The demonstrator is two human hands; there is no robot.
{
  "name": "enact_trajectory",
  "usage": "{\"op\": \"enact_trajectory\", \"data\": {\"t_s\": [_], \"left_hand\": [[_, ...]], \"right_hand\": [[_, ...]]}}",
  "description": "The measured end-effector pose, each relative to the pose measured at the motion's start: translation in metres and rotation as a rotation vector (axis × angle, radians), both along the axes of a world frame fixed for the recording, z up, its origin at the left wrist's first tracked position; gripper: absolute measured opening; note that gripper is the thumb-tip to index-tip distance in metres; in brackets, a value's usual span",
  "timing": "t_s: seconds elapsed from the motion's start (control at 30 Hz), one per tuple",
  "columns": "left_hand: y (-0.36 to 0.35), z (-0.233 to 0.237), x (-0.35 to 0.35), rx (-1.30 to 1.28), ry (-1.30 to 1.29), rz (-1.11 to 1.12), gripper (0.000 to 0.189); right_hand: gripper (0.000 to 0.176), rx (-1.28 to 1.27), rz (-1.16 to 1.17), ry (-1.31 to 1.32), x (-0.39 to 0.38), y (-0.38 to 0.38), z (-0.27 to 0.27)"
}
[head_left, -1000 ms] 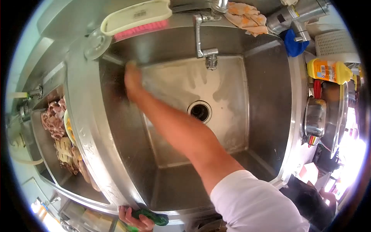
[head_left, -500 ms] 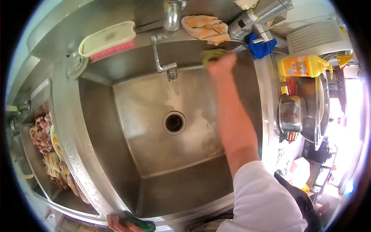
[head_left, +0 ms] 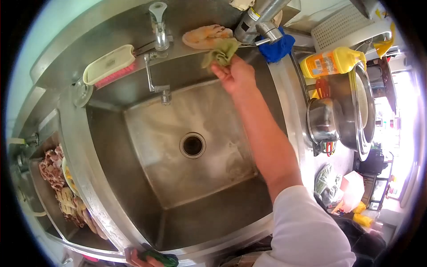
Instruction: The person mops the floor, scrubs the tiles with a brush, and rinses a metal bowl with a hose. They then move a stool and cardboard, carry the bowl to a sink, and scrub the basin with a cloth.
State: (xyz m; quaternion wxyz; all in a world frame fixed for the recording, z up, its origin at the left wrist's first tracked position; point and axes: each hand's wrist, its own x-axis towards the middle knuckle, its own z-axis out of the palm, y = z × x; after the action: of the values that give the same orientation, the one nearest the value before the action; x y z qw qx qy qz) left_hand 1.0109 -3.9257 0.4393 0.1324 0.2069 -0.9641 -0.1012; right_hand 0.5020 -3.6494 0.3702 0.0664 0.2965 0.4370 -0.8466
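A crumpled olive-green cloth (head_left: 222, 53) is pinched in the fingers of my right hand (head_left: 238, 76), above the far wall of the steel sink (head_left: 213, 115). Just behind it, on the back ledge, lies an orange-and-white cloth (head_left: 204, 36). My left hand (head_left: 138, 258) rests at the near left corner of the sink rim, its fingers closed around a dark green bundle (head_left: 162, 259). What that bundle is, I cannot make out. The swivel faucet (head_left: 158, 86) hangs over the basin, left of my right hand.
A pale-backed brush with pink bristles (head_left: 111, 66) lies on the back left ledge. Raw meat (head_left: 53, 169) fills part of the left basin. On the right stand a yellow bottle (head_left: 333, 62), a steel pot (head_left: 322, 120) and a blue cloth (head_left: 278, 46).
My right hand has moved left along the back edge with the olive cloth, which now shows more fully. The view has shifted slightly. My left hand has stayed put.
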Motion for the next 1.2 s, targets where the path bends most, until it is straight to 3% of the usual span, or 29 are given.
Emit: {"op": "enact_trajectory", "data": {"t_s": [0.17,0.33,0.43,0.53,0.63,0.7,0.77,0.87,0.97,1.03,1.13,1.2], "left_hand": [[0.012,0.016,-0.023,-0.011,0.057,-0.040,0.055],[-0.007,-0.006,0.010,-0.098,-0.009,-0.133,0.052],[0.002,0.000,-0.009,-0.087,0.089,-0.064,0.050],[-0.014,-0.008,0.001,-0.339,0.042,-0.310,0.052],[0.008,0.001,-0.008,0.040,0.029,0.047,0.056],[0.000,-0.006,0.007,0.076,-0.007,0.055,0.058],[-0.005,-0.012,0.015,0.094,-0.020,0.064,0.064],[0.002,-0.008,0.003,0.063,0.010,0.031,0.049],[-0.004,-0.027,0.014,-0.186,0.037,-0.096,0.028],[-0.004,-0.015,0.000,-0.200,0.010,-0.240,0.022],[0.002,-0.002,-0.013,-0.250,-0.003,-0.352,0.025],[0.016,0.004,-0.047,-0.377,0.034,-0.401,0.024]], "right_hand": [[0.032,0.022,-0.302,0.110,-0.005,-0.008,-0.070],[0.033,0.298,-0.212,0.140,-0.018,0.045,-0.016],[0.030,0.507,-0.175,0.143,-0.030,0.037,-0.055],[0.024,0.143,-0.273,-0.079,-0.037,0.027,-0.104],[0.022,0.297,-0.297,-0.275,-0.039,0.018,-0.166],[0.020,0.371,-0.321,-0.335,-0.038,0.006,-0.191],[0.019,0.370,-0.358,-0.231,-0.029,-0.028,-0.195],[0.018,0.411,-0.315,-0.007,0.005,-0.123,-0.191],[0.017,0.431,-0.105,0.101,0.047,-0.227,-0.182],[0.016,0.345,0.044,0.097,0.059,-0.259,-0.165],[0.016,0.261,0.089,0.047,0.048,-0.224,-0.162],[0.016,0.201,-0.039,0.009,0.030,-0.164,-0.171]]}}
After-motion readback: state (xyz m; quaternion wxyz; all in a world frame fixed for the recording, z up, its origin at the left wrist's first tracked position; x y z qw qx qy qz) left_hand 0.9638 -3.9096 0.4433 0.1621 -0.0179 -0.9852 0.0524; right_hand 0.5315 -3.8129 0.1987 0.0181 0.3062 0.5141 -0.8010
